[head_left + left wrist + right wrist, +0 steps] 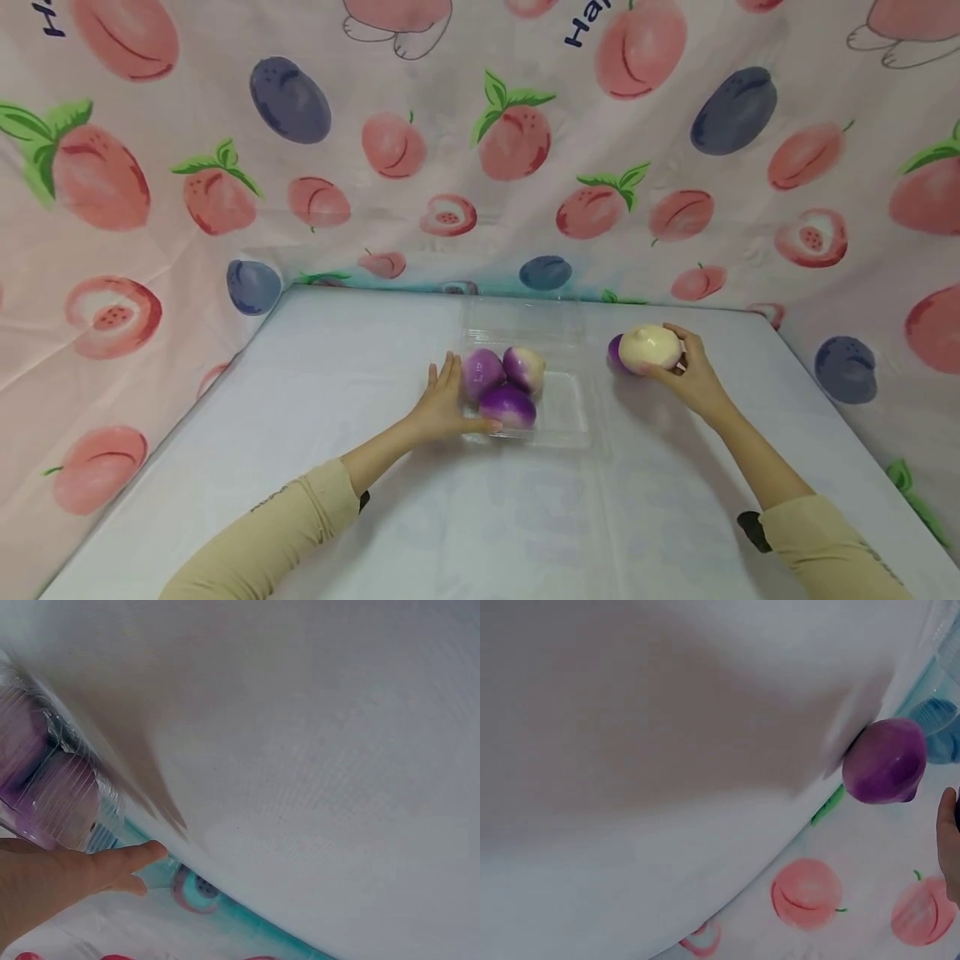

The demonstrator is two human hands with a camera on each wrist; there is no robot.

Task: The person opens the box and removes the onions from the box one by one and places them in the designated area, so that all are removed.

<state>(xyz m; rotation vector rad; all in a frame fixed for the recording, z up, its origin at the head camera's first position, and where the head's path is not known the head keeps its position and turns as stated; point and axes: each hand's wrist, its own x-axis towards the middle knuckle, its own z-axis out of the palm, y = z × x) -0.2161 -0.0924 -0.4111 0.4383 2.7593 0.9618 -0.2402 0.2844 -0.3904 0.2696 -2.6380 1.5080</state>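
A clear plastic clamshell box with its lid folded back stands mid-table. Three purple-and-cream turnips are in its left part, among them a purple turnip and one at the front. My left hand rests against the box's left side, fingers straight and spread, thumb along the front edge. To the right of the box, my right hand grips a cream-sided turnip, thumb in front and fingers round its far side. Partly hidden behind it is another purple turnip, standing on the table.
The white-covered table reaches back to a fruit-printed cloth, which also hangs along both sides. The box lid lies near the table's back edge.
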